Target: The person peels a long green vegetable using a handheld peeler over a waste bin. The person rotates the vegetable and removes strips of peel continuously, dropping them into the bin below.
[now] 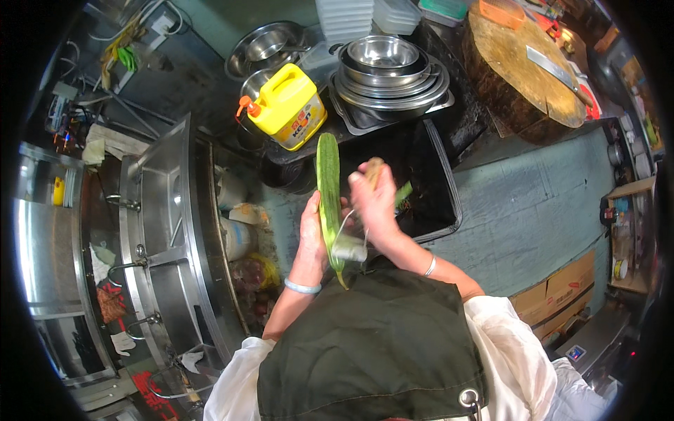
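My left hand (311,223) grips a long green gourd (329,184), probably a loofah, which stands nearly upright in the view with its thin stem end near my apron. A paler, peeled strip runs down its lower part. My right hand (375,202) is closed around the handle of a peeler (350,247), whose blurred wide head lies against the gourd near its stem end. Beyond my right hand, a black bin (447,194) lined with a bag stands open. A strip of green peel (403,193) shows just behind that hand, over the bin.
A yellow detergent jug (295,113) and stacked steel bowls (389,79) stand on the far ledge. Right of them, a cleaver (553,68) rests on a thick round chopping block (495,68). Steel sinks (184,252) run along my left. Cardboard (558,294) lies at right.
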`<action>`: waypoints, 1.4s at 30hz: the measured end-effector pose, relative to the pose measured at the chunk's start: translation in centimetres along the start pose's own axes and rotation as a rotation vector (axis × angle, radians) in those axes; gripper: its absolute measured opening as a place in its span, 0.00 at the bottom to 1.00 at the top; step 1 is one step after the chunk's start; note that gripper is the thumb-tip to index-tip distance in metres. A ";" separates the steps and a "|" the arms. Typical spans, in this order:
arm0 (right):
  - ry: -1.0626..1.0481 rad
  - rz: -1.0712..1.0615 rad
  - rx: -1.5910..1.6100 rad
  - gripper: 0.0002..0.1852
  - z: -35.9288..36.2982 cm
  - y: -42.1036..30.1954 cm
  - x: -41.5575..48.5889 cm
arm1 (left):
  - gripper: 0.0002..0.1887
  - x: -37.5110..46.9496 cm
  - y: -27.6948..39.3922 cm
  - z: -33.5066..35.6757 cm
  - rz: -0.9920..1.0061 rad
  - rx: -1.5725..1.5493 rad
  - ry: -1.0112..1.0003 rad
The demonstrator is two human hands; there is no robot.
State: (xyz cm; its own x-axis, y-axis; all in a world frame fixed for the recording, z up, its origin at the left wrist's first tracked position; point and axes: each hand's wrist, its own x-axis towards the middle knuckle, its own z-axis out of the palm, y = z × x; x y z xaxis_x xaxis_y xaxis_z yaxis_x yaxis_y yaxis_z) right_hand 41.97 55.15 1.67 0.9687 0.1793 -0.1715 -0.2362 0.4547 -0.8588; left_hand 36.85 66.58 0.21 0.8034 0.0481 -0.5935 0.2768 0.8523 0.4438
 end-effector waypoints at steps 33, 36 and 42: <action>-0.147 -0.025 -0.256 0.13 0.3 1.0 -2.5 | 0.27 -1.5 -1.6 2.9 0.025 0.128 0.134; -0.078 -0.136 -0.339 0.12 -0.7 1.1 -0.8 | 0.26 -3.3 -2.4 3.1 0.044 0.133 0.072; 0.403 -0.388 -0.088 0.11 -4.8 -4.0 7.7 | 0.29 -3.6 -2.1 2.6 -0.090 0.344 0.041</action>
State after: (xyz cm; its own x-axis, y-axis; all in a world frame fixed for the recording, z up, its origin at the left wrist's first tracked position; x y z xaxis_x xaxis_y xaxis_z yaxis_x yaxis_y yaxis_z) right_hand 50.78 50.51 1.44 0.9397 -0.3418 0.0084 0.1333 0.3436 -0.9296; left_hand 34.77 63.28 3.15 0.7480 0.0074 -0.6637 0.5123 0.6294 0.5843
